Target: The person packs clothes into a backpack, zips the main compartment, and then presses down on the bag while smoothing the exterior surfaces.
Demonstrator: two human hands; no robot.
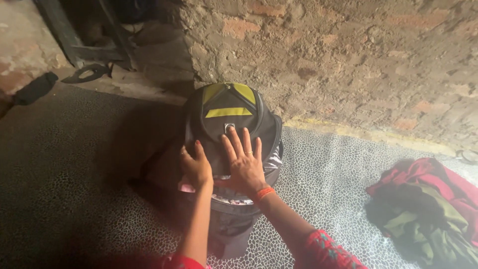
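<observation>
Far left, a dark flat thing (34, 88) lies on the bare floor by the edge of the mat, too dim to name, and just right of it a black sandal (88, 73) sits near a dark post. A patterned floor mat (348, 174) with a pale crackle print covers most of the ground; its left half is in deep shadow.

In the middle, a black backpack (226, 117) with yellow panels stands on the mat, right up against the rough brick wall (348, 55). Its top flap is partly open and some shiny lining plus pale fabric shows at the gap.

The left hand (195, 168) is on the left side of the flap, fingers curled over the edge, so its grip is pinching the flap there. The right hand (244, 164) lies flat on top of the flap just beside it, all fingers spread and pressing down, fingertips near the little square badge. There's a ring on 1 finger and an orange thread band (264, 193) at that wrist, then a red patterned sleeve (328, 251) lower down.

Far right, a heap of clothes (428, 209) in red, black and olive green lies on the mat, well apart from the backpack.
</observation>
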